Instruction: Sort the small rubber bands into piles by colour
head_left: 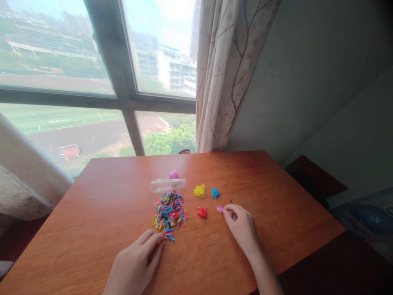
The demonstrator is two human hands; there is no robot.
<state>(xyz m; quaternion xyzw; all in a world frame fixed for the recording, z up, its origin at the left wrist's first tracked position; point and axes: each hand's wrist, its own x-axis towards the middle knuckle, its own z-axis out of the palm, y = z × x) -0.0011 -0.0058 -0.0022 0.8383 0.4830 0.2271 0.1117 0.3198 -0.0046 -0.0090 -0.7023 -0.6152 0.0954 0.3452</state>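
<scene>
A mixed heap of small coloured rubber bands [170,211] lies on the wooden table. At its near edge is my left hand [138,256], thumb and fingers pinched together; what sits between the tips is too small to make out. My right hand [241,223] is closed in a pinch on a small bunch of pink-purple rubber bands [219,209]. Close by are separate little piles: red rubber bands [202,212], yellow rubber bands [199,190] and blue rubber bands [215,193]. Something small and black [231,202] shows just behind my right fingers, mostly hidden.
Behind the heap a clear plastic bottle [168,185] lies on its side, with a pink object [175,174] just beyond it. The table [98,205] ends at a window with a patterned curtain [217,73]. A wall stands to the right.
</scene>
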